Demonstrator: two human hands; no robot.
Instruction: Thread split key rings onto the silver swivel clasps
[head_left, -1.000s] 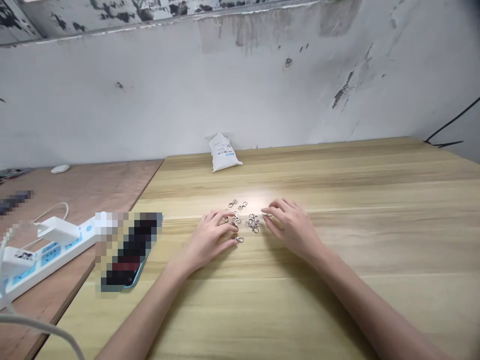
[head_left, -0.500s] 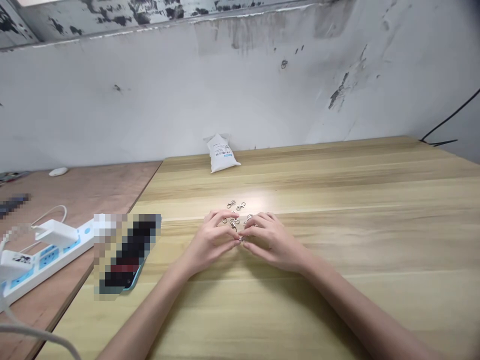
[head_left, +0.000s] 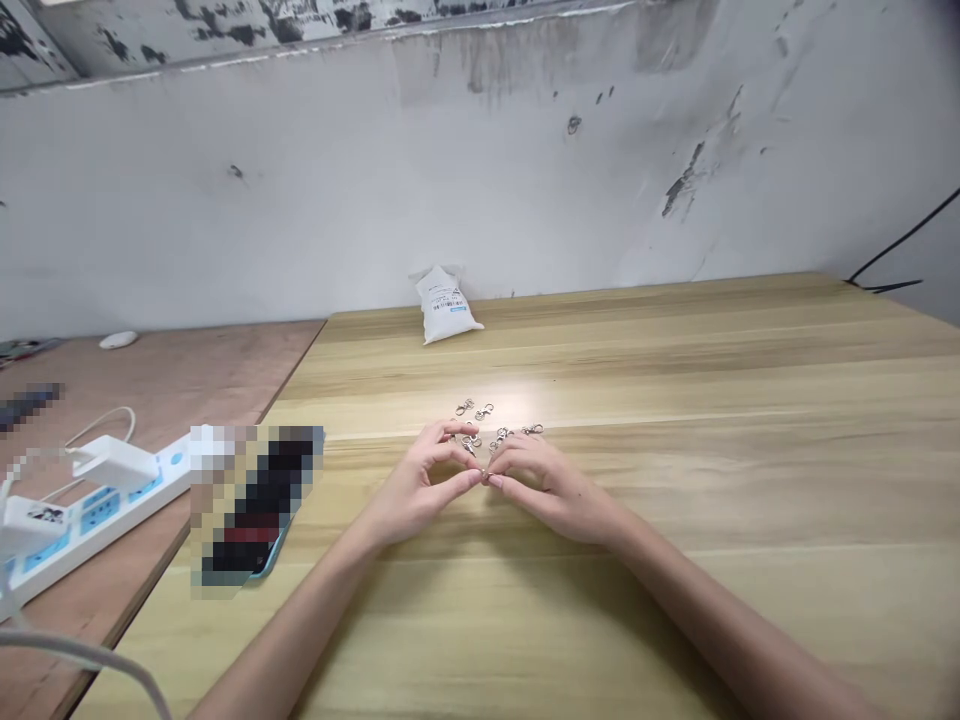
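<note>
My left hand (head_left: pixel 429 482) and my right hand (head_left: pixel 549 484) meet low over the wooden table. Thumb and fingertips of each are pinched on a small metal swivel clasp (head_left: pixel 486 476), mostly covered by the fingers. Just beyond the fingers lie several more silvery clasps with rings: one clasp (head_left: pixel 465 407) and a second clasp (head_left: pixel 484 411) at the back, a cluster (head_left: pixel 470 441) by my left fingers, others (head_left: pixel 501 437) near my right fingers. A further clasp (head_left: pixel 533 429) shows behind my right knuckles.
A white plastic packet (head_left: pixel 448 308) stands near the wall at the back. On the left are a pixelated phone (head_left: pixel 259 510) and a white power strip (head_left: pixel 97 515) with plugged-in chargers and cables. A brown table (head_left: pixel 217 365) adjoins the wooden table (head_left: pixel 712 420).
My fingertips have drawn closer together around the small clasp. My right fingers have lowered and curled in, uncovering a clasp behind the knuckles. The view has shifted slightly.
</note>
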